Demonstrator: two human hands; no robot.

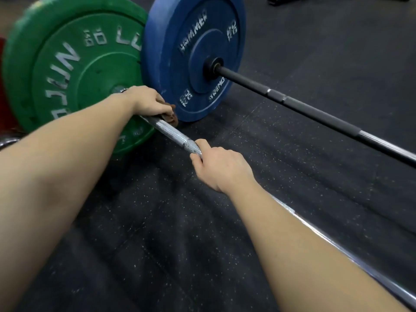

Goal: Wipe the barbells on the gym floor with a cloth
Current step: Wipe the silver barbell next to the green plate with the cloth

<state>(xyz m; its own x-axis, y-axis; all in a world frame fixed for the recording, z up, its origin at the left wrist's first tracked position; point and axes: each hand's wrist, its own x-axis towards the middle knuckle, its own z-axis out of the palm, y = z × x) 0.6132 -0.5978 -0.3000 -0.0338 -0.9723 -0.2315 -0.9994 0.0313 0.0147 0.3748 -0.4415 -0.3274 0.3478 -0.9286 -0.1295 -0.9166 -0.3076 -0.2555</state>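
Observation:
A silver barbell bar (174,135) runs from a green plate (67,64) at the upper left down to the lower right. My left hand (147,102) grips a brown cloth (171,117) wrapped over the bar close to the green plate. Farther down the same bar, my right hand (220,168) holds it with fingers curled round it. A second barbell lies behind, with a black bar (315,109) and a blue plate (193,55).
Black speckled rubber flooring (180,244) covers the ground. A red object (4,97) shows at the left edge behind the green plate. Dark equipment (281,0) sits at the top right edge.

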